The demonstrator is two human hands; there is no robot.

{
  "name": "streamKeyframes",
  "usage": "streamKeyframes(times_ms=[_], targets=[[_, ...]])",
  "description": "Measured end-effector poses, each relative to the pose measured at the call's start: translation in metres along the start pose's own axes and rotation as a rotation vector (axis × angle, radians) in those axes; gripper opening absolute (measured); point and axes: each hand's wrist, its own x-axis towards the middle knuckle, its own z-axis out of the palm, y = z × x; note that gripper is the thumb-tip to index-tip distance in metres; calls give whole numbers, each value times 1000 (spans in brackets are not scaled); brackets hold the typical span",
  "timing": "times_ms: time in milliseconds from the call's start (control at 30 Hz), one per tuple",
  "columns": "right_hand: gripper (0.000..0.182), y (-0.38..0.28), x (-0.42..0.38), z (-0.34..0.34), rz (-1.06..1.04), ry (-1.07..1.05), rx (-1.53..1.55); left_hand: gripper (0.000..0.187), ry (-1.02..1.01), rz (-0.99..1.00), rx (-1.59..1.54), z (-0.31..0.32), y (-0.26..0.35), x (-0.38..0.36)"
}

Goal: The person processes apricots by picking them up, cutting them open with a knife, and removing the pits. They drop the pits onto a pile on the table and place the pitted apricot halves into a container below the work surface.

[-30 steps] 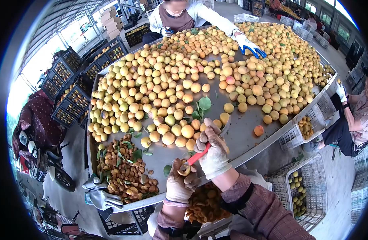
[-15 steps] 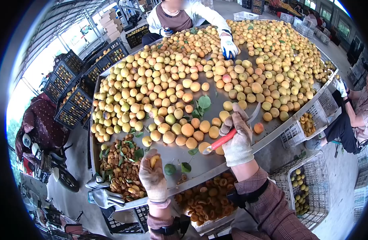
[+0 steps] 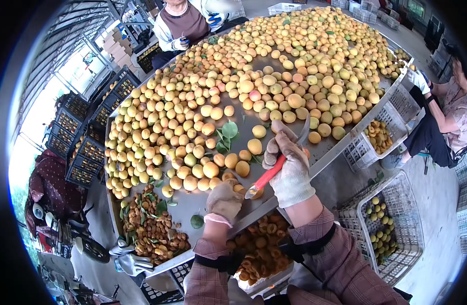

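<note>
My right hand (image 3: 289, 160), in a pale work glove, is closed around a red-handled knife (image 3: 270, 172). A small metal tip shows at the handle's lower end, and a curved blade (image 3: 305, 130) stands out above the hand. My left hand (image 3: 225, 200), also gloved, is over the front edge of the metal table, beside several whole apricots (image 3: 210, 169). Its back faces me and its fingers are hidden, so what it holds does not show. Below the edge, between my forearms, lie halved apricots (image 3: 264, 249) in a crate.
A heap of brown apricot scraps (image 3: 154, 223) lies at the table's front left corner, near grey gloves (image 3: 132, 264). Green leaves (image 3: 228, 131) are scattered about. Two people sit at the far side and right. White crates (image 3: 391, 223) stand right; black crates (image 3: 83, 157) stand left.
My left hand has moved right and turned over; the apricot piece seen in it before no longer shows. The view has shifted. The co-worker across the table has drawn an arm back from the apricots.
</note>
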Motion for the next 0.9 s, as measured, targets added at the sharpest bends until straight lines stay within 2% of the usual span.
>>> streamKeyframes(times_ms=[33, 67, 133, 167, 267, 333, 367, 400, 467, 500, 567, 800, 867, 900], targets=[[31, -2, 0, 0, 38, 3, -39, 46, -76, 61, -209, 4, -11, 4], [31, -5, -3, 1, 38, 0, -33, 46, -73, 60, -204, 7, -25, -2], [33, -7, -13, 7, 278, -125, -231, 49, -172, 160, -1409, 4, -45, -25], [35, -6, -24, 18, 359, -148, -278, 50, -119, 224, -1558, -6, -44, -40], [29, 14, -44, 27, 673, -406, -659, 54, -96, 309, -1866, -15, -65, -62], [26, 45, -58, 20, 730, -528, -725, 64, 76, 264, -1894, -20, -64, -75], [24, 47, -65, 20, 859, -515, -759, 65, 94, 288, -1910, -22, -65, -80], [20, 62, -71, 11, 833, -561, -796, 65, 108, 311, -1927, -24, -68, -83], [12, 83, -78, 4, 404, -757, -1167, 64, 102, 319, -1932, -26, -77, -89], [12, 87, -78, 5, 408, -766, -1175, 63, 77, 325, -1927, -27, -81, -91], [12, 94, -79, 7, 251, -799, -1288, 61, 140, 304, -1890, -30, -80, -96], [13, 110, -81, 1, 384, -815, -1307, 51, 275, 255, -1869, -30, -83, -96], [10, 108, -82, 7, 135, -817, -1431, 50, 280, 252, -1863, -28, -85, -94], [10, 106, -84, 11, 135, -816, -1433, 50, 284, 253, -1863, -28, -85, -94]])
